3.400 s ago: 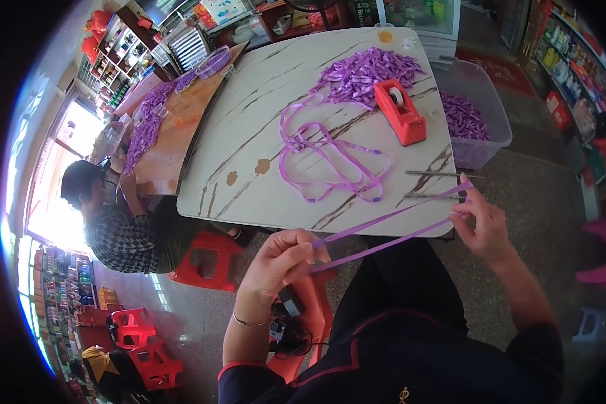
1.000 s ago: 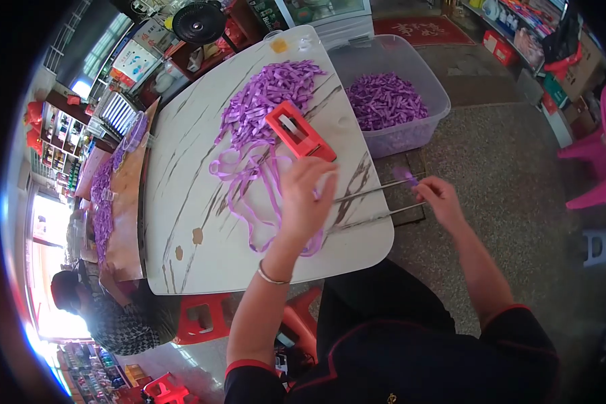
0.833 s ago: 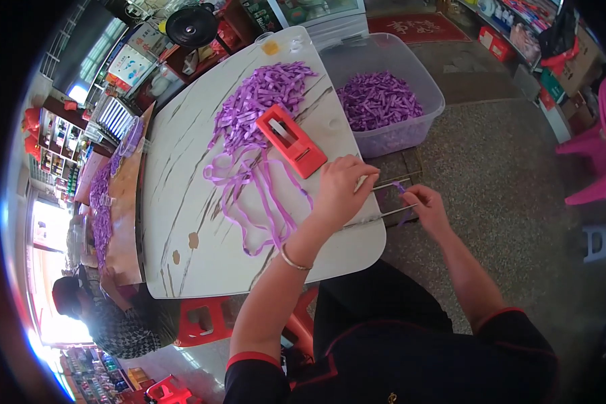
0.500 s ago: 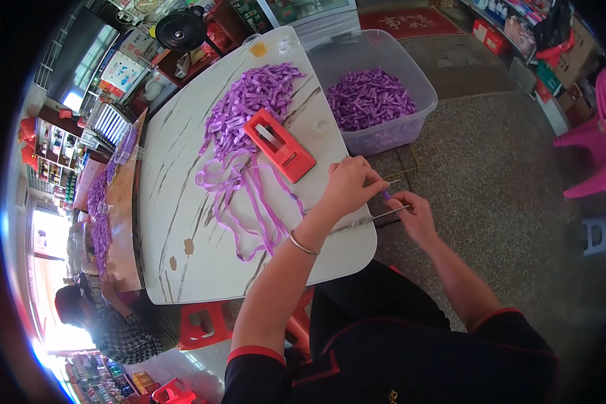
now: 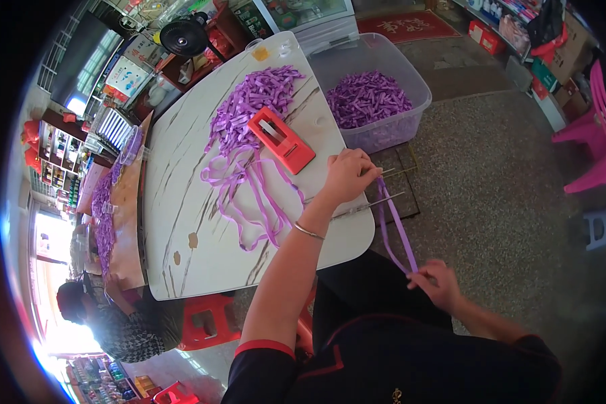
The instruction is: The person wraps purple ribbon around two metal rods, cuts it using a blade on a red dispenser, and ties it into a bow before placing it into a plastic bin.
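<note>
Since the earlier frame my bare right hand [image 5: 439, 283] has dropped from the tips of two thin grey metal rods [image 5: 395, 196] to a spot off the near right corner of the white, marble-veined table [image 5: 182, 209], and a narrow, flat purple ribbon [image 5: 400, 229] now shows drawn out as a long loop. My bare left hand [image 5: 351, 176] stays over the table's right edge.

Relation: ribbon hangs beyond that edge, long axis running from my left fingertips, by the farther rod, down and slightly rightward to my right fingers. Left hand is nearer its upper end, right hand is at its lower bend.

Fingers: right ones pinch narrow on the bend; left ones curl close at the top. Cannot tell if they grip the ribbon or the rod. Nearer rod crosses the strands; whether between or behind them, unclear.
</note>
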The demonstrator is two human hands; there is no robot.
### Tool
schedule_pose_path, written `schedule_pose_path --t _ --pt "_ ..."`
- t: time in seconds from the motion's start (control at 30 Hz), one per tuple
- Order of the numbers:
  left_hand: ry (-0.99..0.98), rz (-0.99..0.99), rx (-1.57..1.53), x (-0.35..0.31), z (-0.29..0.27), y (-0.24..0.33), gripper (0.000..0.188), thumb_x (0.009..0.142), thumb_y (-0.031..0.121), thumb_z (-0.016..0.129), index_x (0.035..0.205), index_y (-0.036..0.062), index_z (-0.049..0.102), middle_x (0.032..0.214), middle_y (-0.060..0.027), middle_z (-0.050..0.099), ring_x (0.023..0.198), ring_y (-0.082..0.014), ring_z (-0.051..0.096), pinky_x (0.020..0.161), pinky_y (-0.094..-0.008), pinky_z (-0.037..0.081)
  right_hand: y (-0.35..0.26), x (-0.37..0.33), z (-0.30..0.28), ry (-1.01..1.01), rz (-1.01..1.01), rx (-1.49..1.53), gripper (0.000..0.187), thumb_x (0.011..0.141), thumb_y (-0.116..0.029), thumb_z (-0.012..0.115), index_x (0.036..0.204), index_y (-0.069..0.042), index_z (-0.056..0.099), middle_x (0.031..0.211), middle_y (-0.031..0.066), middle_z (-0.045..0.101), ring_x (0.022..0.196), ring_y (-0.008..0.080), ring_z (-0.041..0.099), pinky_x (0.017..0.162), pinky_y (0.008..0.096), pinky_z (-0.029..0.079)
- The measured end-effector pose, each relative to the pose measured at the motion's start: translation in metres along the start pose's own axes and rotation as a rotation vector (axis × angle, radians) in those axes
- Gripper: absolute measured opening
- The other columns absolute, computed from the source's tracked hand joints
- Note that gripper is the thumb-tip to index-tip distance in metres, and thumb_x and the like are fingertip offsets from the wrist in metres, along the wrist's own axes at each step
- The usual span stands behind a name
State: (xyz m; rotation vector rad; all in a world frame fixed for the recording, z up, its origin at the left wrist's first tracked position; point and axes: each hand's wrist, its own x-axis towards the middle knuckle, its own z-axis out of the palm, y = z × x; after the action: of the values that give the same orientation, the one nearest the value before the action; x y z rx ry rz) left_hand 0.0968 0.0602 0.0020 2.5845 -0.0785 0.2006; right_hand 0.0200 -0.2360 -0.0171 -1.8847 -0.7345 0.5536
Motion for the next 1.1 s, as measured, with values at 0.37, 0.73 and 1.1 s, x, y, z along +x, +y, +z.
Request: schedule_pose_path --t 0.37,0.73,1.1 --pt "-0.012 -0.052 -0.002 0.001 0.005 -0.004 0.024 0.079 0.037 0.059 0.073 0.0159 0.069 0.084 0.0022 0.057 0.095 -0.0190 0.049 0.084 -0.0390 0.029 -0.017 -0.086 0.007 0.100 -0.093 -0.252 0.004 0.074 -0.020 0.069 0.072 -0.017 0.070 0.083 0.0033 0.065 0.104 0.0185 0.055 0.104 0.0537 0.012" --pt "0.010 -0.088 -0.065 -0.001 0.000 0.001 0.023 0.075 0.036 0.066 0.074 0.0127 0.069 0.073 0.0001 0.059 0.072 -0.0166 0.056 0.079 -0.0389 0.032 -0.026 -0.087 0.015 0.040 0.182 0.055 0.012 0.080 -0.016 0.061 0.072 -0.012 0.069 0.082 0.0017 0.067 0.107 0.0189 0.055 0.106 0.0522 0.010" --pt "-0.006 -0.104 -0.047 0.006 0.003 -0.004 0.021 0.074 0.036 0.064 0.073 0.0155 0.071 0.076 -0.0024 0.062 0.079 -0.0219 0.057 0.075 -0.0407 0.033 -0.054 -0.075 -0.013 -0.178 -0.108 0.087 0.010 0.079 -0.021 0.065 0.084 -0.015 0.071 0.086 0.0003 0.068 0.081 0.0116 0.061 0.078 0.0317 0.041"
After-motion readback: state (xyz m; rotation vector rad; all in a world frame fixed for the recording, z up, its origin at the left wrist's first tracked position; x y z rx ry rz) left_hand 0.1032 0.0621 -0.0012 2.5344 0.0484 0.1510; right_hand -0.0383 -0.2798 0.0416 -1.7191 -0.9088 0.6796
